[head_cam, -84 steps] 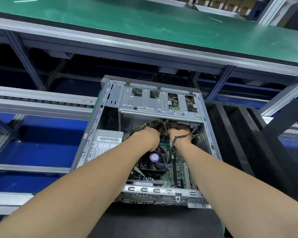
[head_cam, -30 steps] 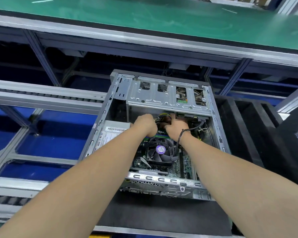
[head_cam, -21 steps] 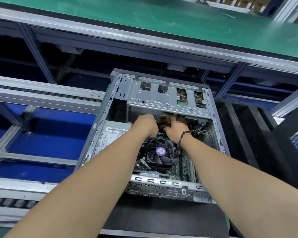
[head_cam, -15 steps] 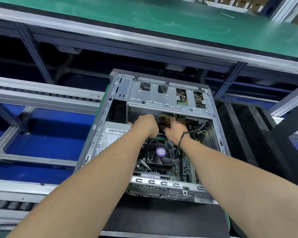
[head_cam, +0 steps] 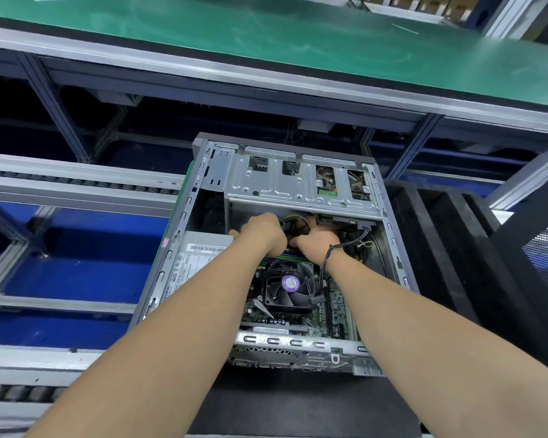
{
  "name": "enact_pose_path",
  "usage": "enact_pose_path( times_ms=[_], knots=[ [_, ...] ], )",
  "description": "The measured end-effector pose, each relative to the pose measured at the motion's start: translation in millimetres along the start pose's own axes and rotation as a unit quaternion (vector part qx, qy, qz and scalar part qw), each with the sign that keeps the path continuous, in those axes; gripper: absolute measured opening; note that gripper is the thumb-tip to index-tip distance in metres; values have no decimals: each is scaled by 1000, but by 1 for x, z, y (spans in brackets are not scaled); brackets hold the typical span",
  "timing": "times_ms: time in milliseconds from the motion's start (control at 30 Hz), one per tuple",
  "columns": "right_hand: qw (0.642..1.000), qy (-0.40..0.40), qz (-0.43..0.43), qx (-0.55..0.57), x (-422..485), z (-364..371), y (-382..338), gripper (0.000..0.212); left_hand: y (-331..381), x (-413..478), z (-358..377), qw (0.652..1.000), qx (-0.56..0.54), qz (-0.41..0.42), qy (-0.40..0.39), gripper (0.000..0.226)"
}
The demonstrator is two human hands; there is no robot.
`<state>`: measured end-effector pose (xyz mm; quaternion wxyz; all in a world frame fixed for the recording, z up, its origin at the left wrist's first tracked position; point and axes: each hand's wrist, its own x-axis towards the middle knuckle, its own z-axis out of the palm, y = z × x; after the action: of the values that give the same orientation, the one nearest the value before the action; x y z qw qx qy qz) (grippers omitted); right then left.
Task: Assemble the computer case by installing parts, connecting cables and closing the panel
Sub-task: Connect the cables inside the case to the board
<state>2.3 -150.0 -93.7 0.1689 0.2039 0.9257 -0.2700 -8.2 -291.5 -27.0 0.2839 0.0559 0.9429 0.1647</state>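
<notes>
The case is bare grey metal with a dull shine; the fan is black plastic with a shiny purple sticker; the cables have smooth plastic skins. The belt is matt green; the foam is dull black and looks rough.

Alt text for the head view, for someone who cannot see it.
Two bare hands work inside an open computer case: the left hand and right hand meet at a cable bundle beneath the drive cage, just beyond the CPU fan.
</notes>
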Motion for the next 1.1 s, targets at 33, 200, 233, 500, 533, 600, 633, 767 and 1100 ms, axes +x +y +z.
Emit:
enact_pose_path(
  times_ms=[33,200,233,500,533,600,633,767,1100],
  knots=[
    [1000,4,-2,4,0,1,0,33,-1,1,0,1000,0,0,1,12],
    [1000,8,11,0,2,3,-1,31,-1,3,0,1000,0,4,0,13],
    [1000,9,16,-2,2,2,-2,32,-1,4,0,1000,0,4,-1,14],
    [1000,19,-21,5,-9,-1,1,28,0,1,0,997,-60,43,16,16],
    [999,19,-35,-6,-13,-1,1,24,0,0,0,996,-71,53,19,19],
    [998,34,-47,-6,-20,-4,2,23,-1,-4,2,994,-73,74,33,18],
    [998,42,-47,4,-24,-7,2,25,-1,-7,3,993,-66,84,42,16],
    [999,11,-29,-10,-46,-20,4,36,-5,-15,6,987,-53,119,94,11],
    [985,-150,-9,-88,-116,-67,8,12,2,-45,5,929,-38,282,237,25]
  ],
)
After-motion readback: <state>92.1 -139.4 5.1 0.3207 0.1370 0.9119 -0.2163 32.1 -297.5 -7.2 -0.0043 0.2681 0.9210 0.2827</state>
